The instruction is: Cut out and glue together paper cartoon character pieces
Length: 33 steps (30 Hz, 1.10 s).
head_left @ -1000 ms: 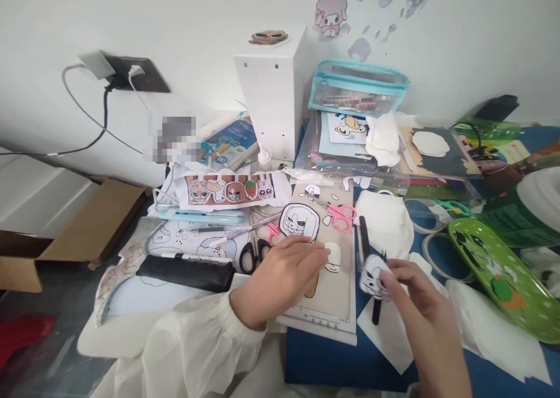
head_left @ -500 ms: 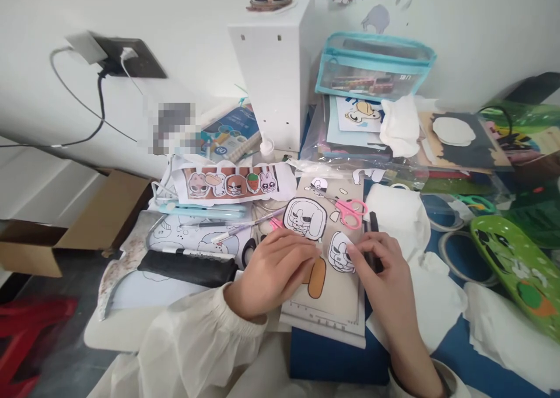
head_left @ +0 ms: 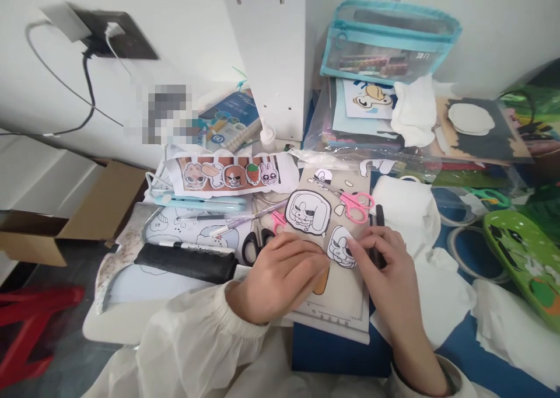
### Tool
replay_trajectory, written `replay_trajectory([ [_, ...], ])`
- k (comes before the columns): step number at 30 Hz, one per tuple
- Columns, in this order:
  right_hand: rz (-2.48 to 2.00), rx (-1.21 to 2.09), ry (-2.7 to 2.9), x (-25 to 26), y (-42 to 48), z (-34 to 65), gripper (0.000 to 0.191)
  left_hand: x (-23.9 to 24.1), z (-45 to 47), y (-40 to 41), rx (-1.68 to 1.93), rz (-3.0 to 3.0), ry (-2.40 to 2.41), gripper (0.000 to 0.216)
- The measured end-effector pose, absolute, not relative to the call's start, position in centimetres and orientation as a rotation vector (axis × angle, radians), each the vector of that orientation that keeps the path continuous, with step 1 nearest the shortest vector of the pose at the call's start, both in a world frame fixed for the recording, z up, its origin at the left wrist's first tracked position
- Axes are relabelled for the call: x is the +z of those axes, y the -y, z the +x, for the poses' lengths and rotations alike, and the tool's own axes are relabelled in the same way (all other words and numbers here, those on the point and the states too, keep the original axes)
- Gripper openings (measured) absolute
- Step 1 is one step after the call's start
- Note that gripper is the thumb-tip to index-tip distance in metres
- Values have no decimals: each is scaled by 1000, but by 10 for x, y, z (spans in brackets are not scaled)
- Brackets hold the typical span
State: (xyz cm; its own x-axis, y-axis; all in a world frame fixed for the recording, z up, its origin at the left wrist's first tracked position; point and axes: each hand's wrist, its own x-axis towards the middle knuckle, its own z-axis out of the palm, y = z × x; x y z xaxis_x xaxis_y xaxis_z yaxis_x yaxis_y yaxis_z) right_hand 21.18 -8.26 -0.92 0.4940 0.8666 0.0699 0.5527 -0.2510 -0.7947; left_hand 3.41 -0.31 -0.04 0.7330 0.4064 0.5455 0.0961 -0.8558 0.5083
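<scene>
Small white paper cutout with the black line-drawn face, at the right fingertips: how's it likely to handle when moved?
The small white paper cutout is probably very light: it looks thin and smaller than the right hand at its edge. Likely bendable, since no thick edge shows. Being flat, it'd probably slide, not roll.

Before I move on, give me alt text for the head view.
A person's right hand pinches a small black-and-white paper face cutout over a beige printed sheet, with the left hand bent alongside. A larger, black-outlined paper face and pink-handled scissors lie beyond; a clear, turquoise-trimmed pouch sits farther back.
</scene>
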Motion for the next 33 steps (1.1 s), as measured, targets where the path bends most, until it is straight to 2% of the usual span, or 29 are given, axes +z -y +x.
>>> replay_trajectory([
  [13,-1912,493,1176,-9,83,212,24,-1,37,12,952,2682,-247,10],
  [19,-1911,423,1172,-8,84,211,25,1,39,19,923,2827,-185,17],
  [33,-1925,289,1200,-7,85,205,25,-2,38,18,998,2747,-218,16],
])
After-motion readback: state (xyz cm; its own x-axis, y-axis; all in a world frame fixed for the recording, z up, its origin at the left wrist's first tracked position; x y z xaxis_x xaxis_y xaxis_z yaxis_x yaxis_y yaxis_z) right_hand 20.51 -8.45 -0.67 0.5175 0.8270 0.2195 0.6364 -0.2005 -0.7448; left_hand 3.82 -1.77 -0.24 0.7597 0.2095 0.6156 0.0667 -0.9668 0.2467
